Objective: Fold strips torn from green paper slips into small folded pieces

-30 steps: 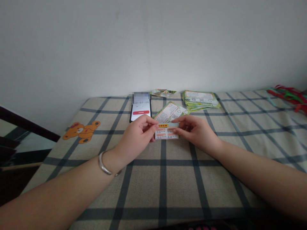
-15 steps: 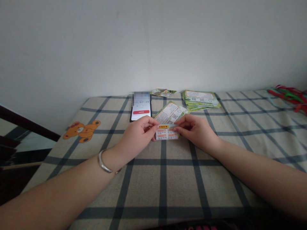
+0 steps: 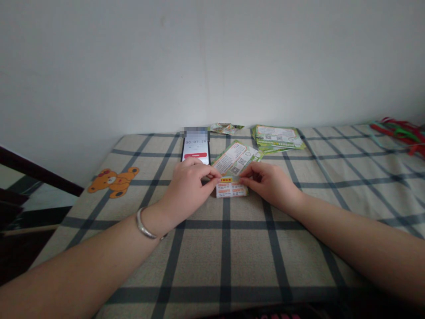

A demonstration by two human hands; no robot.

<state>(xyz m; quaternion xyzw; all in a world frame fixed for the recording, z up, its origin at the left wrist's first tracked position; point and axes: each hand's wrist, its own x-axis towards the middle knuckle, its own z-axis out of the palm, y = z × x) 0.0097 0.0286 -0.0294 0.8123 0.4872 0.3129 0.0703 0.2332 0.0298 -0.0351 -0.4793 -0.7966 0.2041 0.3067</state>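
A small folded leaflet (image 3: 231,189), white with orange print and a yellow heading, lies between my two hands. My left hand (image 3: 195,179) pinches its upper left corner between thumb and fingers. At the upper right corner, my right hand (image 3: 265,180) pinches it the same way. Just behind is a flat green and white leaflet (image 3: 232,157) with QR codes, its near edge partly covered by the folded one and my fingers. A phone (image 3: 195,146) showing a timer lies beyond my left hand, its lower end hidden by the fingers.
Behind on the right is a stack of green leaflets (image 3: 279,135). A crumpled or folded leaflet (image 3: 227,128) sits by the wall. Red and green ribbons (image 3: 405,135) lie at the far right. A bear picture (image 3: 114,182) is on the checked tablecloth (image 3: 195,266) at left.
The folded leaflet has tilted down flatter and slightly nearer. My left hand has turned over more, its fingers now covering the phone's lower end.
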